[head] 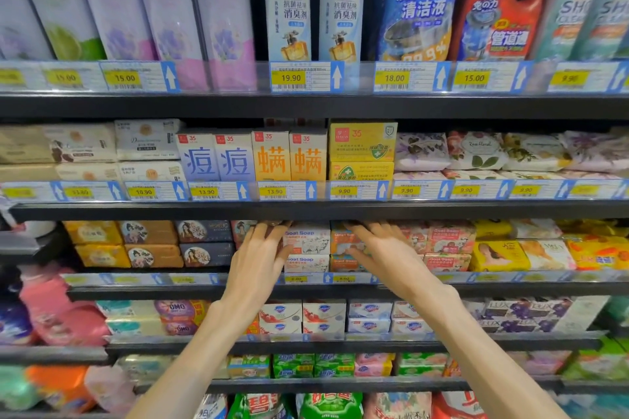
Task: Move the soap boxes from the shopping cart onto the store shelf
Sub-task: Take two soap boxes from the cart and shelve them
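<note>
The scene is lit brightly and evenly from above. Soft glare is seen on the clear price-tag strips [306, 76]. Dark shadow is cast under each shelf edge [306, 105]. Strong wide-angle bending and blur are seen at the edges; the centre is rendered sharper.

Matt cardboard soap boxes [307, 241]; dark matt metal shelf [306, 211]; glossy plastic bottles [342, 7]

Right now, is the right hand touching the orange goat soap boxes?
Touching. The head view shows the right hand lying flat over the orange goat soap boxes, fingers overlapping their fronts.
</note>
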`<state>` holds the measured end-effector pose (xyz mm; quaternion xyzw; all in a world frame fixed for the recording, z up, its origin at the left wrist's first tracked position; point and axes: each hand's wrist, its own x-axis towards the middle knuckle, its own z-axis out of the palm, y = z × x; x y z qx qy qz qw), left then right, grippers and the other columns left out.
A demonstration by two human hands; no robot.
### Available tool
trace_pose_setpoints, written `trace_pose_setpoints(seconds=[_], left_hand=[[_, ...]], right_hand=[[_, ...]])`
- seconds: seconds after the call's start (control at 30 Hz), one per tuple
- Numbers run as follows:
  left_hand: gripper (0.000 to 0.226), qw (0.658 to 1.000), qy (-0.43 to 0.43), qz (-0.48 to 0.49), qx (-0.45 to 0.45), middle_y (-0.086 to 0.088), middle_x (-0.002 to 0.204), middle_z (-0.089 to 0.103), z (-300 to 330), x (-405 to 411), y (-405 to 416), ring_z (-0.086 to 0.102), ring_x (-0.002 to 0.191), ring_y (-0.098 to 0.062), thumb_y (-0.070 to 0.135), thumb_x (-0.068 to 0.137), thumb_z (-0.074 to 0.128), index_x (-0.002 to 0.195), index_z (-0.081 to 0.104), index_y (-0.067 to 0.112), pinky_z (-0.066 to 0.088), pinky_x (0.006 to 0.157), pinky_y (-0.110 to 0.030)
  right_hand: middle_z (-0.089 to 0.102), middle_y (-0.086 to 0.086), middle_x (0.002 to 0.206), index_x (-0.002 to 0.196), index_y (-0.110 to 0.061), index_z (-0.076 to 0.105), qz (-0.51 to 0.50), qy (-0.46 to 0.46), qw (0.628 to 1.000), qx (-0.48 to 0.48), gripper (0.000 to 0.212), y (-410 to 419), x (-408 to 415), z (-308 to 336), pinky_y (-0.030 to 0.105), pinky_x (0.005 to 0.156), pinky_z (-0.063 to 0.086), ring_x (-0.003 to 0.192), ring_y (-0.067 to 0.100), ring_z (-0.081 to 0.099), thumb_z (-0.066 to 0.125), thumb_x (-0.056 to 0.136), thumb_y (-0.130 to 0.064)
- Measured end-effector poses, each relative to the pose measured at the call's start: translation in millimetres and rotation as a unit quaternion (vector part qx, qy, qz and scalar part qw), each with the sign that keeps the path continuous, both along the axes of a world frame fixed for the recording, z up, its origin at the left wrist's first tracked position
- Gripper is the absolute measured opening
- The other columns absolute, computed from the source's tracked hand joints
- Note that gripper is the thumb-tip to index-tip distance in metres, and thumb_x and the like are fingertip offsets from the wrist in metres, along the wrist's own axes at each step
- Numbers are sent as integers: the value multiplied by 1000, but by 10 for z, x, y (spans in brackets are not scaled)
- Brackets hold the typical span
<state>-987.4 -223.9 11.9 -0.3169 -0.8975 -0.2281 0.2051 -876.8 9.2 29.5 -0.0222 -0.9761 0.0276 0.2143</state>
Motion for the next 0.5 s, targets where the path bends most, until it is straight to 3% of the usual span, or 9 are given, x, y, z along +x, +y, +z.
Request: trace_pose_setpoints(seconds=[0.1,0.27,0.5], left_hand=[[43,1000,8,16,10,3,131,51,-49,149,-202,49,123,-20,31,96,61,138,51,25,55,88,-39],[41,994,12,103,16,4,138,50,-129,581,-669,45,130,-17,34,97,60,137,56,26,46,103,-39],[44,967,-3,255,-12,0,134,56,-192,1432,-1713,52,124,-23,35,90,69,131,60,25,47,97,-43]], right_hand=[[61,4,132,134,-19,57,77,17,997,7,45,-92,-13,-40,42,100,49,120,28,56,66,93,-32],[54,4,144,138,-16,55,231,26,972,12,45,-412,-128,-99,38,109,42,135,24,48,64,95,-28],[63,2,131,137,-18,56,374,-14,927,0,47,-1437,-196,-80,36,100,48,118,23,59,63,94,-38]])
